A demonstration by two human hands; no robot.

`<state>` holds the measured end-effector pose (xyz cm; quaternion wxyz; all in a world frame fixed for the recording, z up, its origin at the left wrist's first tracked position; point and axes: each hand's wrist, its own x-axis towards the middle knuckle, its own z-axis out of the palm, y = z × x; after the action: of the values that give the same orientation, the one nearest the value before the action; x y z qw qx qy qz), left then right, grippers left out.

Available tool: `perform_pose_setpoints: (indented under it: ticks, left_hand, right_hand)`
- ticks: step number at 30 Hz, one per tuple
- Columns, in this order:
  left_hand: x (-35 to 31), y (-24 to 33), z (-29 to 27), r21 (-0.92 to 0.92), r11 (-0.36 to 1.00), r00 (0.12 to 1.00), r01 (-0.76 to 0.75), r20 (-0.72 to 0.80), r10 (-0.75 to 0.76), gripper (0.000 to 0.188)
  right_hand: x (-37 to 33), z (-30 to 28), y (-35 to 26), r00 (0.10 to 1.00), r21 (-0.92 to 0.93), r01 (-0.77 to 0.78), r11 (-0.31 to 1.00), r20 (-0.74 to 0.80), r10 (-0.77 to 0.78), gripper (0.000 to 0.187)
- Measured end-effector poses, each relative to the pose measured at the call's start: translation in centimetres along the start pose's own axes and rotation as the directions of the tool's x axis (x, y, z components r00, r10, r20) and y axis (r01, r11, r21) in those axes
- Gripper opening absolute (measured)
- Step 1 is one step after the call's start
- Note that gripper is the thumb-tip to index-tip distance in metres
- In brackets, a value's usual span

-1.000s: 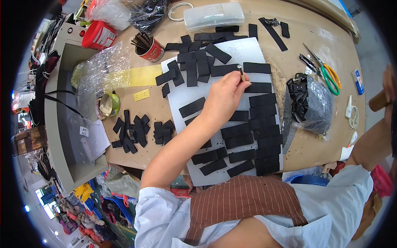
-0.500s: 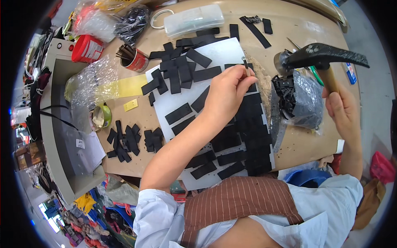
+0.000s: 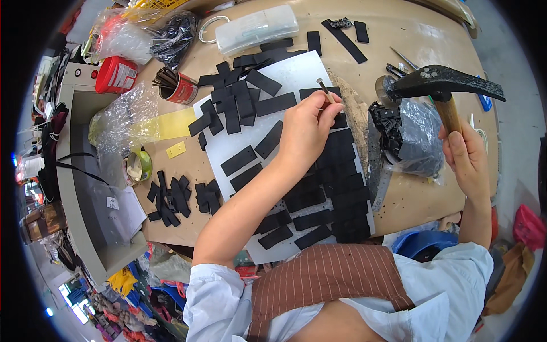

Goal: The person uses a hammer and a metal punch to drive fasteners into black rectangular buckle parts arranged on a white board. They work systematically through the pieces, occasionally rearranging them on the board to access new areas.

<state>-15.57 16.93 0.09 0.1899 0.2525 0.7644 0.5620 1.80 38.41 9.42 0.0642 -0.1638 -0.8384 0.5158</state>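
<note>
Over the white board (image 3: 305, 67), my left hand (image 3: 305, 128) pinches a slim metal punch (image 3: 322, 86), its round head pointing up. Flat black strips (image 3: 348, 171) lie in rows beneath this hand, and more of them (image 3: 236, 102) overlap in a loose heap towards the far left of the board. My right hand (image 3: 470, 162) is wrapped round the wooden handle of a hammer (image 3: 441, 85). The dark hammer head is raised to the right of the punch, apart from it. The punch's lower end is hidden by my fingers.
A clear bag of small black parts (image 3: 419, 142) sits below the hammer. Further left are a red tin of rods (image 3: 183, 91), green tape rolls (image 3: 139, 165) and small strip piles (image 3: 170, 196). A clear plastic box (image 3: 256, 29) lies at the back; a metal ruler (image 3: 380, 191) borders the board.
My left hand has shifted slightly left with the punch, which now leans more. The hammer stays raised in my right hand, nearly in place. The whole view has shifted a little.
</note>
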Motion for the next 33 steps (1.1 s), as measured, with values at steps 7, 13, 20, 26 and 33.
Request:
perform_pose_setpoints:
  ticks: [7, 13, 20, 26, 33]
  left_hand:
    - [-0.1, -0.8, 0.4, 0.131, 0.979, 0.986, -0.155, -0.047, 0.162, 0.01]
    - [-1.0, 0.2, 1.0, 0.384, 0.837, 0.899, -0.39, -0.038, 0.436, 0.011]
    - [-0.2, -0.3, 0.7, 0.203, 0.955, 0.971, -0.217, -0.055, 0.232, 0.012]
    - [-0.8, -1.3, 0.1, 0.187, 0.949, 0.963, -0.254, -0.037, 0.265, 0.011]
    - [-0.8, -0.2, 0.6, 0.359, 0.834, 0.902, -0.42, 0.065, 0.426, 0.014]
  right_hand:
    - [1.3, -3.4, -1.5, 0.971, -0.209, 0.104, 0.972, -0.19, -0.145, 0.042]
    - [4.0, -1.6, -2.5, 0.753, -0.41, 0.618, 0.671, 0.062, -0.655, 0.038]
    - [1.9, -2.5, -5.6, 0.98, 0.067, 0.198, 0.978, 0.023, -0.2, 0.035]
    - [1.9, -3.3, -3.7, 0.962, -0.108, 0.24, 0.965, -0.111, -0.251, 0.039]
    - [2.6, -7.5, -5.0, 0.966, 0.01, 0.259, 0.966, -0.016, -0.259, 0.037]
